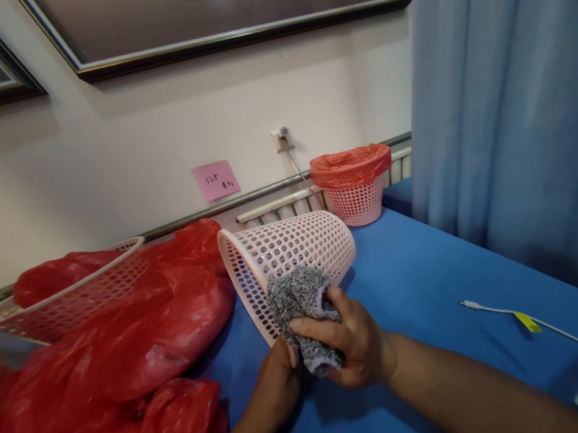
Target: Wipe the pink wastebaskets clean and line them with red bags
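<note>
A pink perforated plastic wastebasket point(300, 238) lies tilted on its side above the blue surface, its open mouth facing left. My left hand point(279, 378) is closed on the lower edge of its rim, the thumb on top. In my right hand point(356, 339) is a bunched grey speckled cloth point(298, 303), pressed against the basket's side near the rim. The cloth covers part of the rim and wall. My right fingers are wrapped round the cloth.
Red plastic bags point(163, 326) heap up at left beside another pink basket point(103, 281). A basket lined with a red bag point(355, 193) stands at the back. A white cable point(497, 309) lies at right on the blue surface point(418, 274). A blue curtain point(501, 115) hangs behind.
</note>
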### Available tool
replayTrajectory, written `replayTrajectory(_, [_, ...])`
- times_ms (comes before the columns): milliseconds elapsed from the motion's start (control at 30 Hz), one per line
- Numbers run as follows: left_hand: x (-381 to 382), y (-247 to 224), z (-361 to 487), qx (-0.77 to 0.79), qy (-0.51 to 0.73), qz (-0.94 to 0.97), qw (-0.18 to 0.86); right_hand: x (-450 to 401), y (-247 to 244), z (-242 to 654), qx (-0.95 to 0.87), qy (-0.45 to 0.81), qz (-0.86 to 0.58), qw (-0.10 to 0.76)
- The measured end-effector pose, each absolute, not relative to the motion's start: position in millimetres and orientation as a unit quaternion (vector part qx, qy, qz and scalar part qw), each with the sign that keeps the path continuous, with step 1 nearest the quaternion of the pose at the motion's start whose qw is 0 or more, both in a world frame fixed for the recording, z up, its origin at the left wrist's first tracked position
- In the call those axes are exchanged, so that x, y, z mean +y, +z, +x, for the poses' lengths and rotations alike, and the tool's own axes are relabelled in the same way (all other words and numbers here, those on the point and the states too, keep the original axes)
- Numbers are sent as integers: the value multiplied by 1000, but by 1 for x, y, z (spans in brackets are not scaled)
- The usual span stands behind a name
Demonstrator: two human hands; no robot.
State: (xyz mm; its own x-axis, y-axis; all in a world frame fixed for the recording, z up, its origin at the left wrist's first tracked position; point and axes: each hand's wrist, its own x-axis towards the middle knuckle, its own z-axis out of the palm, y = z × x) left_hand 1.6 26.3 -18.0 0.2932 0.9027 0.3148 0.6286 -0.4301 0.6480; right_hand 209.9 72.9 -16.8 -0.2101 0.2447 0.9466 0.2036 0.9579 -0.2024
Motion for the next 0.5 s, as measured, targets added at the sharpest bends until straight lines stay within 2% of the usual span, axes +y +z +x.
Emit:
replayTrajectory(100, [23,-15,2,500,352,751,250,72,-12,212,-745,46,-200,635])
replayTrajectory(167, [18,-13,0,518,424,692,270,79,-9,216,-738,62,-228,632])
replayTrajectory(300, [4,-7,-3,524,519,595,320,81,-12,209,-786,28,-169,595])
replayTrajectory(433, [-2,0,-5,533,531,588,296,70,-23,195,-810,-19,-94,579])
replayTrajectory(500, [-1,1,-6,545,527,596,264,73,-28,195,-801,-20,-121,586])
